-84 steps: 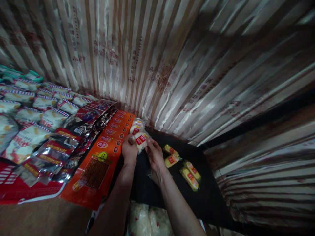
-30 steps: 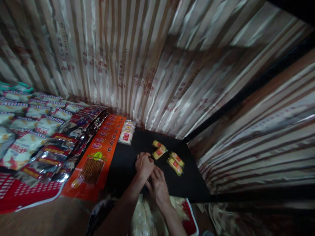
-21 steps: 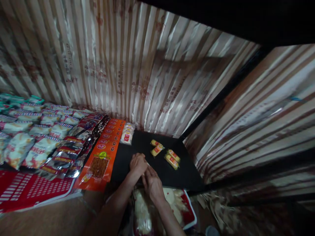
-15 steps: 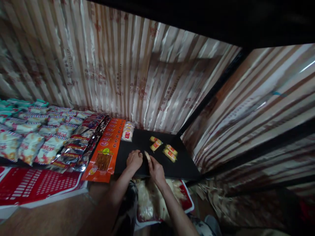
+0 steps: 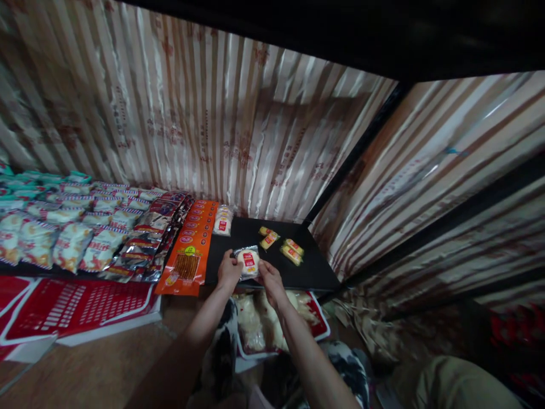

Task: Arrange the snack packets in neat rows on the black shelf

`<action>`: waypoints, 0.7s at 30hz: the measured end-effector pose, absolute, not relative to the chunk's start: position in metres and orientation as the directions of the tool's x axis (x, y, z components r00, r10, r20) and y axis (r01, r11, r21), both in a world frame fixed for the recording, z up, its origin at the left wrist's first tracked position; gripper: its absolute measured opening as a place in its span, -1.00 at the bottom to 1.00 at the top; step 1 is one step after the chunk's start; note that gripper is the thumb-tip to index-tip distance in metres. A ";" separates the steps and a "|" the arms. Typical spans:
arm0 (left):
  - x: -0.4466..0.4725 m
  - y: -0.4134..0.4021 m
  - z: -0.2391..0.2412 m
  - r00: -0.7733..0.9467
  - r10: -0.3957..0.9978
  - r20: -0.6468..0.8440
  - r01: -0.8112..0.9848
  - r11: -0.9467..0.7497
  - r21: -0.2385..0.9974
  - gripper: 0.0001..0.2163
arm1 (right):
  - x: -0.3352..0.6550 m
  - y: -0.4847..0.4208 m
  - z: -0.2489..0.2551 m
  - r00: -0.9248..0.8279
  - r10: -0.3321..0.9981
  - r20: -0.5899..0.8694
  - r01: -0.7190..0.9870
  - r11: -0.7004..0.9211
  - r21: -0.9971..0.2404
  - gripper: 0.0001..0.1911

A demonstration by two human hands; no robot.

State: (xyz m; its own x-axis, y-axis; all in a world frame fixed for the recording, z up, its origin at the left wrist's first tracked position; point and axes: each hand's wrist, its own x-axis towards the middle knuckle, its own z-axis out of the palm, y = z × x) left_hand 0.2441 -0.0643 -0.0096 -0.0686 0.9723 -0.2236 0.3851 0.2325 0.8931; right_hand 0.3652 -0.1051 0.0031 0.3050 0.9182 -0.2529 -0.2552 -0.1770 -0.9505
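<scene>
Black shelf (image 5: 317,271): by its front edge, left hand (image 5: 229,272) and right hand (image 5: 271,278) pinch a red-labelled snack packet (image 5: 248,263), fingers closed on opposite sides; light, even pressure should avoid crushing

Two hands (image 5: 229,271), four yellow packets (image 5: 291,253)

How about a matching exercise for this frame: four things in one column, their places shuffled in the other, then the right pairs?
Things
1. nearer white packet
2. orange packet
3. yellow packets
4. rear white packets

Places
A. in two groups on the right part of the black shelf
B. directly right of the orange packet's far end
C. held between the left hand and the right hand
D. directly right of the dark shiny packets

Pairs: 1-C, 2-D, 3-A, 4-B
</scene>
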 end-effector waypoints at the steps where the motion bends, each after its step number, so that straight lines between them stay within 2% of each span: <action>1: 0.242 -0.065 -0.010 -0.080 0.971 -0.223 0.375 0.237 0.896 -0.49 | 0.363 -0.107 0.002 0.315 0.911 -0.266 -0.278 -0.179 -0.944 -0.56; 6: 0.235 -0.081 -0.012 -0.111 0.969 -0.220 0.356 0.246 0.902 -0.44 | 0.352 -0.110 -0.004 0.410 0.850 -0.331 -0.340 -0.195 -0.920 -0.61; 10: 0.226 -0.094 -0.012 -0.106 0.975 -0.197 0.374 0.223 0.900 -0.47 | 0.354 -0.105 0.005 0.381 0.890 -0.250 -0.203 -0.183 -0.962 -0.69; 13: 0.212 -0.096 -0.006 -0.105 0.987 -0.120 0.413 0.153 0.898 -0.42 | 0.361 -0.101 0.022 0.243 0.958 -0.152 0.038 -0.166 -0.985 -0.77; 16: 0.201 -0.094 0.003 0.058 0.997 -0.057 0.418 0.028 0.908 -0.42 | 0.363 -0.097 0.040 -0.026 0.991 -0.131 0.227 -0.122 -0.966 -0.80; 18: 0.197 -0.092 0.005 0.156 0.984 -0.084 0.382 0.018 0.924 -0.56 | 0.360 -0.093 0.047 -0.159 0.976 -0.146 0.237 -0.106 -0.966 -0.74; 21: 0.197 -0.090 0.002 0.125 0.981 -0.145 0.339 0.096 0.936 -0.77 | 0.351 -0.086 0.046 -0.162 0.977 -0.139 0.143 -0.116 -0.983 -0.54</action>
State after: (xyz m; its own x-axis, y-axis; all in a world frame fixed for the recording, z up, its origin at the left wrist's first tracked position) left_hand 0.1973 -0.0903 0.0024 0.1246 0.9815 -0.1455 0.3389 0.0957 0.9359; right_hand 0.3511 -0.0864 0.0459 -0.1622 0.9770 -0.1387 0.1427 -0.1158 -0.9830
